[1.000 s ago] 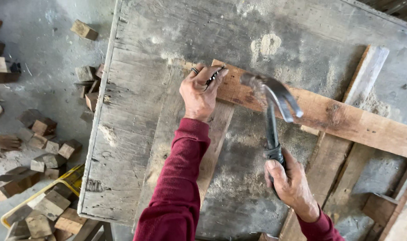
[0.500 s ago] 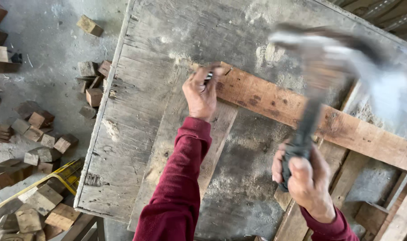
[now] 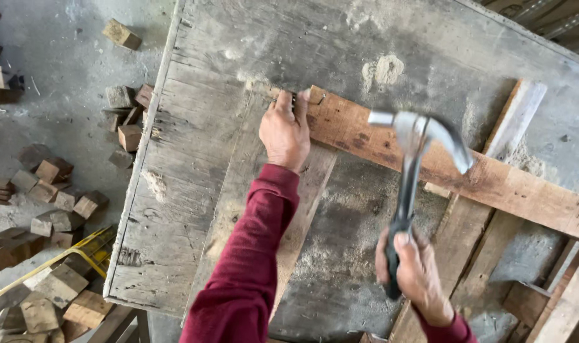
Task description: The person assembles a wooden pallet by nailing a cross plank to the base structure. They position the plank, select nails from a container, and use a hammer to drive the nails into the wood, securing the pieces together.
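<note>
Work surface: a weathered grey plywood tabletop [image 3: 194, 159], scuffed, dusted with sawdust, edge chipped along the left side. It stands on a bare concrete floor [image 3: 54, 76]. To the left, on that floor, lie many scattered wooden offcut blocks [image 3: 54, 190]; one separate block [image 3: 122, 33] sits near the upper left. A yellow frame [image 3: 61, 257] shows partly among the lower blocks; its kind cannot be made out.

On the tabletop a reddish-brown plank [image 3: 480, 181] runs from centre down to the right edge. It crosses over a paler slat [image 3: 512, 117] on the right and over a grey board [image 3: 302, 209] under the left forearm. More timber pieces [image 3: 550, 298] are stacked at lower right.

Left hand [image 3: 285, 130]: pressed at the upper left end of the reddish-brown plank, fingertips pinched on a small dark object, probably a nail [image 3: 294, 98]; it is too small to confirm. Sleeve is dark red.

Right hand [image 3: 413, 273]: grip fully closed round the dark handle of a claw hammer [image 3: 416, 136]. The steel head is raised above the plank, clear of it, to the right of the left hand and apart from it. Nothing lies between hammer head and plank end.
</note>
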